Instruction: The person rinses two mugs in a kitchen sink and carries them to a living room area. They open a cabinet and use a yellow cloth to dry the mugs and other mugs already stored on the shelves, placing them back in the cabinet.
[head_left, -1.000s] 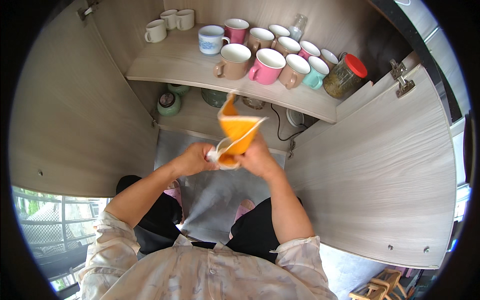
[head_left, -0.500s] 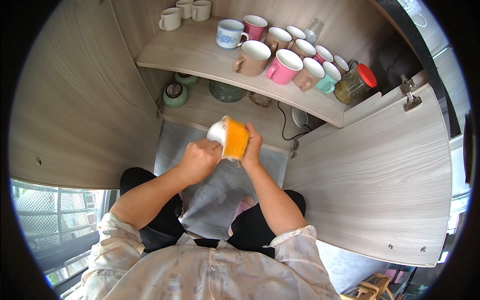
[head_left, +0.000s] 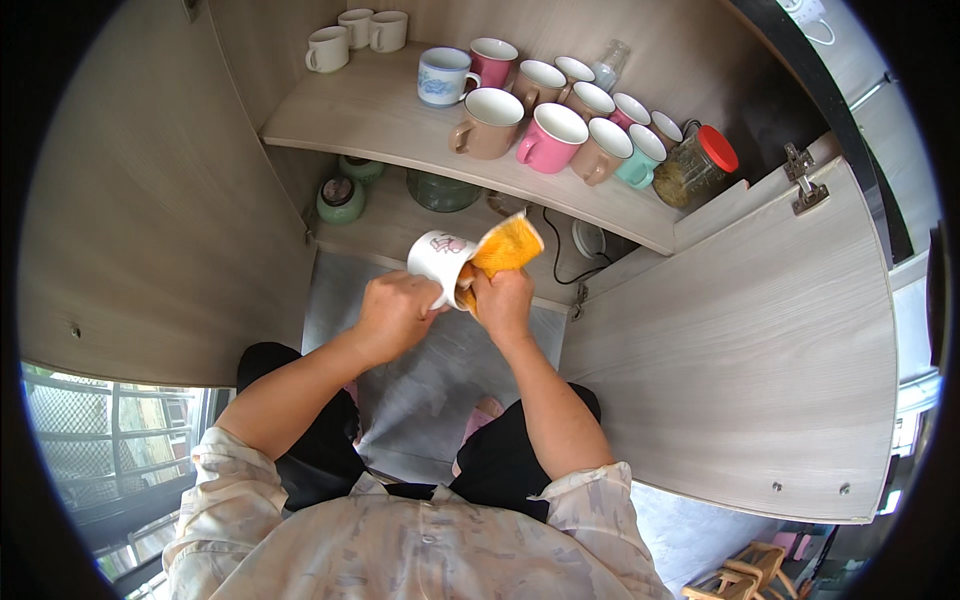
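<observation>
A white mug (head_left: 432, 258) with a small pinkish picture is tipped on its side, its mouth turned to the right. My left hand (head_left: 395, 312) is closed at its near side, gripping it where the handle would be; the handle itself is hidden. An orange cloth (head_left: 508, 245) with a pale edge is bunched in my right hand (head_left: 503, 298), whose fingers are closed round it. Part of the cloth is tucked into the mug's mouth, and the rest sticks up above my fingers. Both hands are in front of the open cupboard, below its shelf.
On the cupboard shelf (head_left: 350, 125) stand several mugs, among them a pink mug (head_left: 552, 140) and a blue-patterned mug (head_left: 443, 77), plus a red-lidded jar (head_left: 695, 172). Green pots (head_left: 340, 200) and a black cord sit on the lower level. Open doors (head_left: 740, 340) flank me.
The cloth went from covering the mug's mouth to being pushed partly inside it. The mug has turned, so its picture shows. My view has shifted slightly.
</observation>
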